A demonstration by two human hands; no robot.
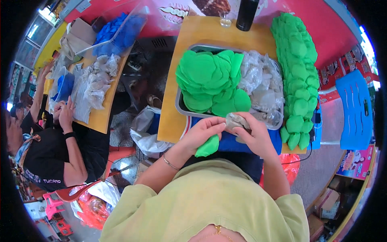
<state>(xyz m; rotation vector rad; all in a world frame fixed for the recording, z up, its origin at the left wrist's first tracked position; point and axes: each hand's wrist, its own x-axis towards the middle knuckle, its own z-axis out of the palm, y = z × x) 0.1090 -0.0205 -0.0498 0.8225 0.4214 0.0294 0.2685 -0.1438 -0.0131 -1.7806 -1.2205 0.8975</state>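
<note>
My left hand [203, 133] is closed on a limp green piece [207, 147] that hangs below its fingers, and its fingertips meet a small crinkled beige-grey packet [234, 121]. My right hand [252, 137] grips that packet, thumb across it. Just beyond my hands, a grey tray [181, 105] on the wooden table [169, 121] holds a heap of round green pieces [207, 76] at its left and crumpled clear packets [262, 84] at its right.
Stacked green pieces [298, 72] line the table's right side; a black bottle [246, 14] and cup [225, 19] stand behind. At left, a co-worker [56, 161] works at another table [115, 94] with blue pieces [115, 34]. A blue chair [352, 109] is at right.
</note>
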